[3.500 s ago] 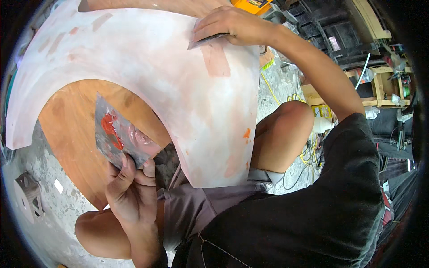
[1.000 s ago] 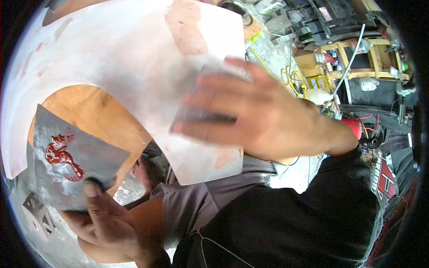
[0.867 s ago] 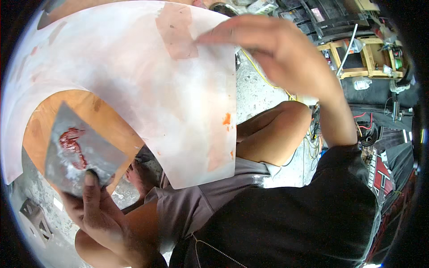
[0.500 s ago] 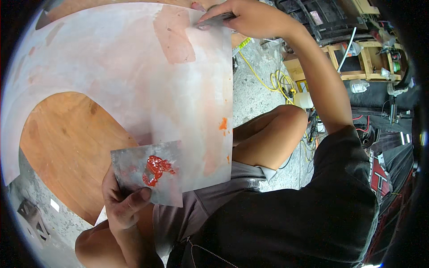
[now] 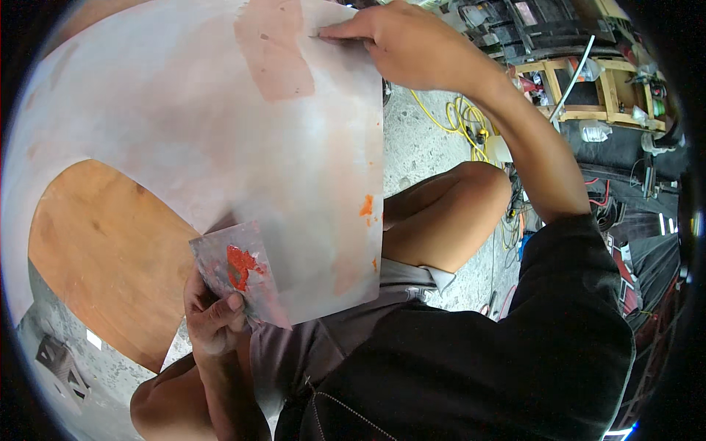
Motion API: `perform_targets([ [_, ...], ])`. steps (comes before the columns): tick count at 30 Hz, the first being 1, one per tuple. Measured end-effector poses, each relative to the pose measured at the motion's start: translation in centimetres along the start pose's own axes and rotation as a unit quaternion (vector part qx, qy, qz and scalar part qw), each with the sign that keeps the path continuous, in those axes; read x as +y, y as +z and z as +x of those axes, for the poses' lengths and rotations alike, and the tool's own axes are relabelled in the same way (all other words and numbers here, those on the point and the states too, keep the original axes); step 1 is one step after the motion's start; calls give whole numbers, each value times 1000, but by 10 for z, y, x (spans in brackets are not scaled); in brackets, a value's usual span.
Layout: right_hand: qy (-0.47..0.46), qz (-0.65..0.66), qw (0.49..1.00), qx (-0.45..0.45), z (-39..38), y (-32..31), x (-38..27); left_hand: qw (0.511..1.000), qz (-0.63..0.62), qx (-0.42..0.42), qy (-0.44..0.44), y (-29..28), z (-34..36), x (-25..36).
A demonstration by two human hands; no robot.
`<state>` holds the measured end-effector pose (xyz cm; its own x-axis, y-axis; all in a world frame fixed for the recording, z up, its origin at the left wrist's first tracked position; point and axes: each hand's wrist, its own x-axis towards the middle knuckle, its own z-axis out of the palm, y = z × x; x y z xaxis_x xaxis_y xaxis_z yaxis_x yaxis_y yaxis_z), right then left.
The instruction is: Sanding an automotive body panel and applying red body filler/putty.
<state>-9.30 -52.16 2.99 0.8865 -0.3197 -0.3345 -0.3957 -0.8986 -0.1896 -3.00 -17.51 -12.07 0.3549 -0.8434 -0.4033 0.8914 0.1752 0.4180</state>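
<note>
A curved fender-like panel point(image 5: 191, 95), whitish with pink patches and a round cut-out along its near edge, lies in front of me. Pinched in my left hand point(image 5: 215, 320) is a thin grey square plate point(image 5: 257, 298), tilted above the panel's near edge. A smear of glossy red putty point(image 5: 239, 266) sits on that plate. My right hand point(image 5: 408, 44) reaches to the panel's far right edge, index finger stretched along the surface. Only a sliver of the dark flat spreader point(image 5: 316, 35) shows beneath that finger, beside a pink putty patch point(image 5: 276, 51).
Brown board point(image 5: 103, 250) shows through the cut-out. My bent knee point(image 5: 471, 191) is right of the panel. Yellow cable point(image 5: 460, 117) coils on the grey speckled floor point(image 5: 412, 147). A wooden rack point(image 5: 610, 88) with bottles stands at the far right.
My right hand has turned over, and the spreader, plain to see before, is now mostly hidden under it. The left hand's plate has tilted and shifted slightly. The whole view has shifted slightly.
</note>
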Motion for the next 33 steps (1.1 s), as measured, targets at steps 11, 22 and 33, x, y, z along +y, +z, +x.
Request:
perform_targets([
  [11,-81,-125,984,94,-43,42,-11,1000,4,-31,4,1,1,2],
  [22,-120,15,991,54,-96,31,-61,997,-34,-7,73,7,-10,5],
  [33,-528,99,804,255,-79,103,-127,990,-49,63,113,44,-32,10],
])
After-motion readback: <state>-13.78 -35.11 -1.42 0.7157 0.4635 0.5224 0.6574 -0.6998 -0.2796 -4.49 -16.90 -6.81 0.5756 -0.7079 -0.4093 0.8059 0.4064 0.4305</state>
